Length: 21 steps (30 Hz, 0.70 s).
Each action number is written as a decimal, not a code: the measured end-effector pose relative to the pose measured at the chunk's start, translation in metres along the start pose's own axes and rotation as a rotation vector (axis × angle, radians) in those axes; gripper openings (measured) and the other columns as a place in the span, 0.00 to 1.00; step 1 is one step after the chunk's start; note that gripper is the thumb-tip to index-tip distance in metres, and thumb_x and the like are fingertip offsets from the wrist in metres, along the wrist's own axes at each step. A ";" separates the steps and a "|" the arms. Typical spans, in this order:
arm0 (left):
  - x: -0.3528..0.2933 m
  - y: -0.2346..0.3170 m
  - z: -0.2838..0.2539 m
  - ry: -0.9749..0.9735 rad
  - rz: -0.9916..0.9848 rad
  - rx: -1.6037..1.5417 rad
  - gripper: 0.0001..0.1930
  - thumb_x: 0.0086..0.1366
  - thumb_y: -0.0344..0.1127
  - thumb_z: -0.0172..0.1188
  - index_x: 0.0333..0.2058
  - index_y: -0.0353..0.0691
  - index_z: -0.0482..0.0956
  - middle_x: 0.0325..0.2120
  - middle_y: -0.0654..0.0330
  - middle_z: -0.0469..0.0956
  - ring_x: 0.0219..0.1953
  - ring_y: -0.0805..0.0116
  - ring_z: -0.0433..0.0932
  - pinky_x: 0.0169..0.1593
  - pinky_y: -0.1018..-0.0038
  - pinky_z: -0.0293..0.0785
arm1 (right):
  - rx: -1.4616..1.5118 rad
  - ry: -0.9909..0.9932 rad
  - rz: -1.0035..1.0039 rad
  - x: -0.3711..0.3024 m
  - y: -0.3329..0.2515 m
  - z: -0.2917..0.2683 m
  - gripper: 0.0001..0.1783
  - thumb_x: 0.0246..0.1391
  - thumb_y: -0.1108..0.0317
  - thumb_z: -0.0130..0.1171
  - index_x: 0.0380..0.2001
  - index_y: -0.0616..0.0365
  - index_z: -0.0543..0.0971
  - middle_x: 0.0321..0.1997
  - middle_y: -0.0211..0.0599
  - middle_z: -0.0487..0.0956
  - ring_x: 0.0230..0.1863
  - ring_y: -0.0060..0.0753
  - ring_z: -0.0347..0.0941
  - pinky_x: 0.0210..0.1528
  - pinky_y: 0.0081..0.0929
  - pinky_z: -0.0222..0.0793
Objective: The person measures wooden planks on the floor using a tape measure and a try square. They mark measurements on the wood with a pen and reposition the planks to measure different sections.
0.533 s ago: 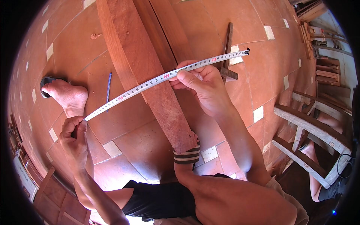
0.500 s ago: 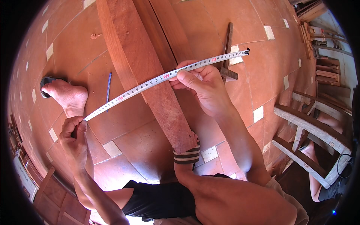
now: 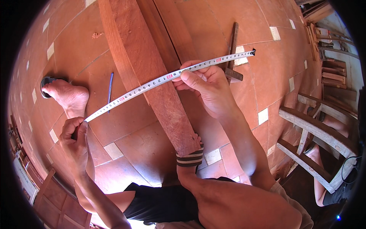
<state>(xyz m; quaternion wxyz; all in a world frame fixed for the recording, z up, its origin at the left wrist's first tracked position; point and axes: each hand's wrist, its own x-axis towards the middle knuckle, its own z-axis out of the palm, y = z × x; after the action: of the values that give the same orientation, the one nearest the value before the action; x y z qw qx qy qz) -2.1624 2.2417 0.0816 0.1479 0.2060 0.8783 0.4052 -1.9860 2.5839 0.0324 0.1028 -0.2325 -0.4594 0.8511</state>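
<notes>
A white measuring tape [image 3: 152, 82] stretches across a long reddish wooden plank [image 3: 152, 76] that lies on the terracotta tile floor [image 3: 126, 126]. My left hand [image 3: 74, 141] grips the tape's case end at the lower left. Over the plank my right hand [image 3: 206, 87] pinches the tape. The tape's free end [image 3: 251, 52] reaches past a dark wooden try square [image 3: 232, 49]. My sandalled foot [image 3: 190, 152] rests on the plank's near end. My bare foot [image 3: 68, 97] stands on the floor to the left.
A blue pencil [image 3: 110, 89] lies on the tiles left of the plank. Wooden chair frames [image 3: 316, 133] stand at the right, with stacked wood parts [image 3: 335, 72] behind. A wooden panel [image 3: 57, 202] sits at the lower left. More planks [image 3: 179, 34] lie beside the first.
</notes>
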 end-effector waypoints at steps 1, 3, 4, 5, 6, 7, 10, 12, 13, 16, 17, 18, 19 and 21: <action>0.000 0.001 0.001 0.001 -0.003 -0.005 0.04 0.71 0.21 0.61 0.40 0.30 0.84 0.33 0.66 0.77 0.32 0.82 0.69 0.36 0.81 0.63 | 0.001 -0.001 -0.001 0.000 0.000 0.000 0.12 0.69 0.71 0.61 0.52 0.62 0.81 0.45 0.44 0.88 0.47 0.33 0.86 0.51 0.33 0.84; 0.000 0.002 0.002 0.003 -0.010 -0.014 0.04 0.71 0.21 0.61 0.40 0.30 0.84 0.33 0.66 0.77 0.32 0.82 0.68 0.36 0.81 0.63 | 0.003 -0.001 -0.002 0.000 0.000 -0.001 0.12 0.69 0.71 0.61 0.52 0.63 0.80 0.46 0.44 0.88 0.47 0.33 0.86 0.51 0.33 0.84; 0.000 0.001 0.002 0.002 -0.007 -0.014 0.04 0.71 0.21 0.61 0.40 0.30 0.84 0.33 0.66 0.76 0.32 0.82 0.68 0.36 0.81 0.62 | 0.002 0.000 0.000 0.000 0.000 -0.001 0.12 0.69 0.71 0.61 0.52 0.63 0.80 0.46 0.44 0.88 0.47 0.33 0.86 0.51 0.33 0.84; 0.000 0.001 0.001 0.000 -0.004 -0.014 0.04 0.71 0.20 0.60 0.40 0.30 0.84 0.33 0.66 0.76 0.32 0.82 0.68 0.36 0.81 0.62 | 0.002 0.001 0.002 0.000 0.000 -0.001 0.12 0.69 0.71 0.61 0.52 0.63 0.80 0.46 0.44 0.88 0.47 0.33 0.86 0.51 0.33 0.84; 0.000 0.001 0.001 -0.001 -0.001 -0.014 0.04 0.71 0.20 0.60 0.40 0.30 0.84 0.33 0.66 0.76 0.32 0.82 0.68 0.35 0.81 0.62 | 0.002 0.002 0.004 0.000 0.000 0.000 0.12 0.69 0.71 0.61 0.52 0.63 0.80 0.46 0.44 0.88 0.48 0.33 0.86 0.51 0.33 0.84; 0.000 0.000 0.000 -0.003 0.000 -0.014 0.04 0.71 0.20 0.60 0.40 0.30 0.84 0.32 0.66 0.76 0.32 0.82 0.68 0.35 0.81 0.62 | -0.001 0.001 0.006 0.000 -0.001 0.000 0.12 0.69 0.71 0.61 0.52 0.63 0.80 0.46 0.44 0.88 0.48 0.33 0.86 0.51 0.33 0.84; 0.000 0.000 0.000 -0.004 -0.003 -0.013 0.04 0.71 0.20 0.60 0.40 0.30 0.84 0.32 0.66 0.76 0.32 0.82 0.68 0.35 0.80 0.62 | -0.009 0.001 0.009 0.000 -0.002 0.001 0.12 0.69 0.71 0.61 0.52 0.63 0.80 0.46 0.44 0.88 0.48 0.33 0.86 0.51 0.33 0.84; 0.000 0.001 0.002 -0.001 -0.012 -0.012 0.04 0.71 0.21 0.60 0.40 0.30 0.84 0.32 0.66 0.76 0.31 0.82 0.68 0.35 0.80 0.61 | -0.015 0.005 0.009 0.000 -0.002 0.000 0.12 0.69 0.71 0.61 0.52 0.63 0.80 0.46 0.44 0.88 0.48 0.33 0.86 0.51 0.33 0.84; 0.001 0.000 0.003 -0.003 -0.013 -0.017 0.04 0.71 0.21 0.60 0.40 0.30 0.84 0.32 0.66 0.76 0.32 0.82 0.68 0.35 0.80 0.61 | -0.014 0.005 0.011 0.000 -0.002 0.000 0.12 0.69 0.71 0.61 0.52 0.63 0.80 0.46 0.44 0.88 0.48 0.33 0.86 0.51 0.33 0.84; 0.001 0.000 0.003 0.006 -0.031 -0.039 0.04 0.71 0.20 0.61 0.39 0.31 0.84 0.31 0.66 0.75 0.33 0.81 0.68 0.37 0.80 0.62 | -0.009 0.002 0.014 0.001 -0.003 0.000 0.12 0.69 0.71 0.61 0.52 0.63 0.80 0.45 0.44 0.88 0.48 0.33 0.86 0.51 0.33 0.84; 0.000 0.001 0.003 0.021 -0.048 -0.054 0.04 0.70 0.20 0.61 0.39 0.31 0.84 0.32 0.67 0.75 0.33 0.81 0.68 0.37 0.80 0.62 | -0.007 -0.001 0.014 0.002 -0.003 0.001 0.12 0.69 0.71 0.62 0.52 0.63 0.80 0.45 0.44 0.88 0.48 0.33 0.86 0.51 0.33 0.84; -0.001 0.003 0.003 0.036 -0.066 -0.068 0.04 0.70 0.19 0.61 0.39 0.31 0.84 0.32 0.67 0.75 0.34 0.81 0.68 0.37 0.80 0.62 | -0.006 -0.004 0.013 0.003 -0.004 0.002 0.12 0.69 0.71 0.62 0.52 0.63 0.80 0.45 0.44 0.87 0.48 0.33 0.86 0.51 0.34 0.84; 0.000 0.003 0.003 0.035 -0.086 -0.071 0.04 0.70 0.19 0.61 0.39 0.32 0.84 0.32 0.67 0.75 0.34 0.81 0.68 0.38 0.81 0.62 | -0.017 -0.003 0.014 0.005 -0.005 0.002 0.12 0.69 0.71 0.62 0.52 0.63 0.80 0.45 0.44 0.87 0.48 0.33 0.86 0.51 0.33 0.84; 0.001 0.003 0.002 0.033 -0.127 -0.074 0.05 0.69 0.18 0.61 0.39 0.32 0.84 0.33 0.67 0.75 0.35 0.81 0.68 0.39 0.81 0.63 | -0.038 -0.001 0.016 0.007 -0.006 0.002 0.12 0.69 0.71 0.62 0.52 0.64 0.80 0.45 0.44 0.87 0.48 0.33 0.86 0.51 0.33 0.84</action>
<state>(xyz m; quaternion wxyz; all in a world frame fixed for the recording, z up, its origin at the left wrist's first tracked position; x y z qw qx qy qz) -2.1618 2.2449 0.0826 0.1663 0.1377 0.8763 0.4306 -1.9936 2.5888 0.0364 0.0915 -0.2377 -0.4735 0.8432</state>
